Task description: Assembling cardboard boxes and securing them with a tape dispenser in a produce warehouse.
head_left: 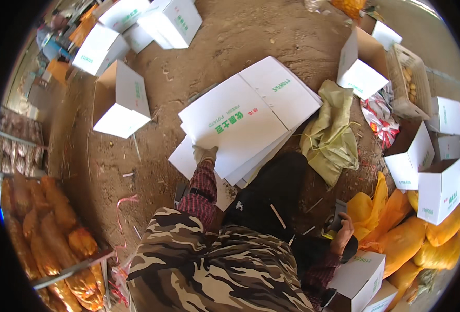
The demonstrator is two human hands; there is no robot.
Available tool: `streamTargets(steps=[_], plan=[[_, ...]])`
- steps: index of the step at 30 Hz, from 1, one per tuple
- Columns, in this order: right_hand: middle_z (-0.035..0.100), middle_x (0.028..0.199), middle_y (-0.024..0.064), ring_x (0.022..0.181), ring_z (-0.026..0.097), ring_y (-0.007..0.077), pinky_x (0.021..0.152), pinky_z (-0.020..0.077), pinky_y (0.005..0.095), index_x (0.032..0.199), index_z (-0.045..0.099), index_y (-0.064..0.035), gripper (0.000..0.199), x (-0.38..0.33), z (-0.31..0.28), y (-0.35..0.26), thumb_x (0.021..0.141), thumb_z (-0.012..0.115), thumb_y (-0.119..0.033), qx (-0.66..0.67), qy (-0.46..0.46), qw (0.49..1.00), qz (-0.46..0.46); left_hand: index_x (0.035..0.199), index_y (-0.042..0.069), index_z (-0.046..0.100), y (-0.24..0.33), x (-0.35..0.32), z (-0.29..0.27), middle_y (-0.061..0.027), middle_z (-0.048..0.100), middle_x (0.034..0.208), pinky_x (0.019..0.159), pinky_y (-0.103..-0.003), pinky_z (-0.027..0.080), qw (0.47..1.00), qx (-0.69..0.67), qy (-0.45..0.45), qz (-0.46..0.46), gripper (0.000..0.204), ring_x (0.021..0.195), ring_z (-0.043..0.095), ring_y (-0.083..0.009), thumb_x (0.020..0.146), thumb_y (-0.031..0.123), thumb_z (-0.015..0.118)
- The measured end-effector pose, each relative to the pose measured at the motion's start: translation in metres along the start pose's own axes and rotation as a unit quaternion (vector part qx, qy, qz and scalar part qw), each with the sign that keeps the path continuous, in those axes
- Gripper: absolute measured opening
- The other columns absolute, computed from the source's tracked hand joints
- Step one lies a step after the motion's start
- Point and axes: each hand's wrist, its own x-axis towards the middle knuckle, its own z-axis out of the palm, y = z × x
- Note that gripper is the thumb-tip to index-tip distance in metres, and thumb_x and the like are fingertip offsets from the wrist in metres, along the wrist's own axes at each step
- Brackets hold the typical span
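Note:
My left hand (pixel 205 154), in a pale glove, grips the near edge of the top flat white carton (pixel 240 122) on a stack of unfolded cartons lying on the dirt floor. My right hand (pixel 345 229) is low at the right, closed around a dark handled tool (pixel 336 214), possibly a tape dispenser. It hovers just above an assembled white box (pixel 358 273). My camouflage jacket and dark trousers fill the lower middle.
Assembled white boxes (pixel 118 99) stand at the upper left, upper right and right. Yellow mesh sacks (pixel 401 239) lie at the right, an olive sack (pixel 331 135) beside the stack. A crate of potatoes (pixel 409 83) sits upper right. Orange sacks (pixel 48 229) fill a rack at left.

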Motion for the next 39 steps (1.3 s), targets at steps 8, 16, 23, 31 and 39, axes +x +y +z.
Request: streamTargets(steps=[8, 16, 23, 31, 39], plan=[[0.070, 0.087, 0.0143, 0.061, 0.066, 0.0222, 0.056, 0.0570, 0.0349, 0.114, 0.071, 0.0039, 0.035, -0.026, -0.023, 0.035, 0.094, 0.049, -0.013, 0.076, 0.005, 0.997, 0.032, 0.112, -0.003, 0.074, -0.023, 0.019, -0.006, -0.0189, 0.078, 0.107, 0.086, -0.039, 0.060, 0.945, 0.222, -0.141, 0.195, 0.037, 0.096, 0.075, -0.0248, 0.096, 0.029, 0.075], [0.070, 0.082, 0.0137, 0.060, 0.067, 0.0217, 0.055, 0.0579, 0.0343, 0.114, 0.069, 0.0045, 0.036, -0.025, -0.037, 0.043, 0.094, 0.047, -0.016, 0.141, 0.026, 0.989, 0.039, 0.146, -0.009, 0.056, -0.018, 0.012, -0.022, -0.0273, 0.064, 0.143, 0.111, -0.043, 0.049, 0.995, -0.014, -0.092, 0.046, 0.115, 0.129, 0.063, -0.0366, 0.078, 0.081, 0.077], [0.071, 0.084, 0.0128, 0.062, 0.068, 0.0205, 0.057, 0.0591, 0.0338, 0.113, 0.070, 0.0043, 0.033, -0.034, -0.042, 0.051, 0.094, 0.047, -0.010, 0.151, 0.012, 0.987, 0.050, 0.136, -0.004, 0.067, -0.005, -0.055, -0.036, -0.0164, 0.075, 0.125, 0.094, -0.041, 0.060, 0.951, -0.286, -0.110, 0.043, 0.056, 0.105, 0.073, -0.0299, 0.094, 0.029, 0.083], [0.071, 0.089, 0.0140, 0.063, 0.067, 0.0219, 0.060, 0.0591, 0.0337, 0.114, 0.069, 0.0040, 0.033, -0.024, -0.031, 0.019, 0.093, 0.049, -0.011, 0.182, 0.012, 0.981, 0.067, 0.109, -0.003, 0.067, 0.172, -0.216, -0.170, -0.0125, 0.070, 0.098, 0.060, -0.031, 0.055, 0.742, -0.502, -0.408, 0.174, 0.026, 0.079, 0.069, -0.0185, 0.104, 0.021, 0.061], [0.074, 0.092, 0.0139, 0.069, 0.068, 0.0187, 0.064, 0.0572, 0.0311, 0.110, 0.073, 0.0063, 0.033, 0.005, -0.032, -0.095, 0.094, 0.049, -0.010, 0.155, 0.044, 0.982, -0.095, 0.121, 0.000, 0.065, 0.112, -0.418, -0.064, -0.0225, 0.070, 0.109, 0.100, -0.043, 0.055, 0.709, 0.005, -0.216, 0.671, 0.039, 0.100, 0.072, -0.0368, 0.093, 0.025, 0.075]])
